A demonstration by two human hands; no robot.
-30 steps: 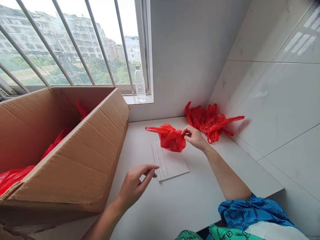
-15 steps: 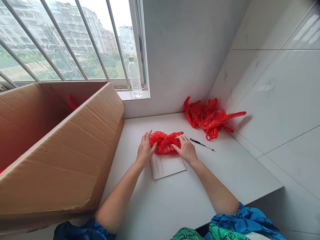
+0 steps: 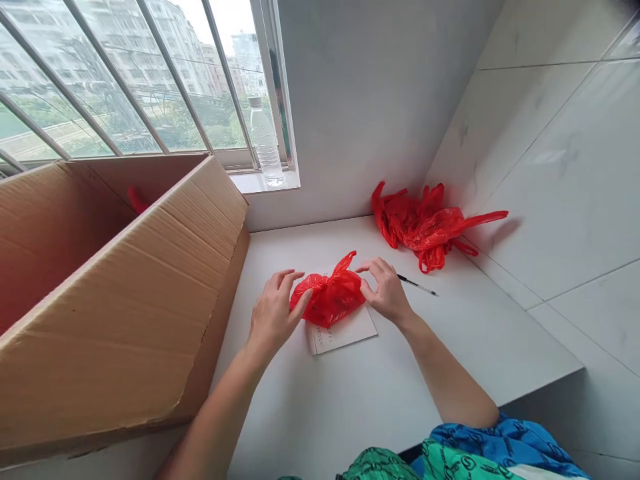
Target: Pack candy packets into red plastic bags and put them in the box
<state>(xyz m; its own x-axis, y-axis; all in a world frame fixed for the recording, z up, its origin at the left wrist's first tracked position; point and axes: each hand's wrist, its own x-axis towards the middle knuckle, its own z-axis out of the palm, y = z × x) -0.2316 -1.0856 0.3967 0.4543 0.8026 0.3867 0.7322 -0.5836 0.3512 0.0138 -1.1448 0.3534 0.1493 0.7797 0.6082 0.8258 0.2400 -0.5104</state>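
Observation:
A small crumpled red plastic bag [image 3: 331, 296] lies on a white sheet of paper [image 3: 345, 331] on the white counter [image 3: 360, 400]. My left hand [image 3: 274, 312] presses its left side with thumb and fingers loosely spread. My right hand [image 3: 386, 289] touches the bag's right side, fingers curved around its edge. One handle of the bag sticks up between my hands.
A large open cardboard box [image 3: 115, 293] fills the left, with red bags inside. A pile of red plastic bags [image 3: 425, 223] lies in the far corner by the tiled wall. A black pen [image 3: 417, 285] lies beyond my right hand. A water bottle [image 3: 265, 143] stands on the window sill.
My right hand brought the bag down onto the paper and my left hand came up to it. Both hands now press its sides, and a handle has sprung upward.

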